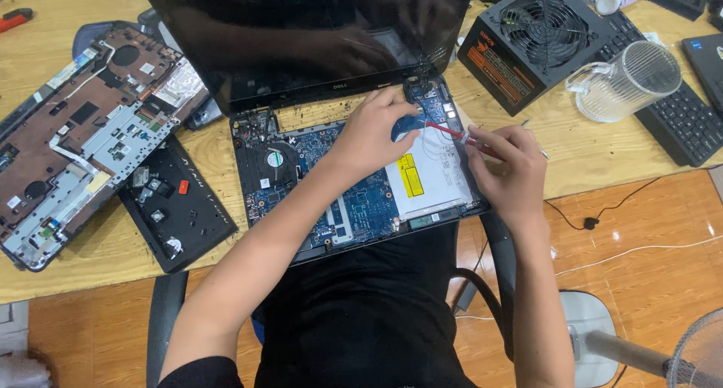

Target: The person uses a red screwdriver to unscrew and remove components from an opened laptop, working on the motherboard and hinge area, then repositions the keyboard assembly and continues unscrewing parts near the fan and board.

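While our right hand [510, 173] pinches the red screwdriver [458, 134] and our left hand [374, 132] presses half-curled, holding nothing, on the opened laptop [354, 200] at the bench's near edge, we judge its bare boards fragile (grip the rigid frame).

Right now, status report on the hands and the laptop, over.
Left hand pressing on the opened laptop near the hinge. Right hand holds red screwdriver, tip at the board. Loose bottom cover lies alongside.

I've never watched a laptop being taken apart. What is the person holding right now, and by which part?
The right hand grips a red-handled screwdriver by its handle. The left hand rests on the opened laptop; whether it pinches anything cannot be told.
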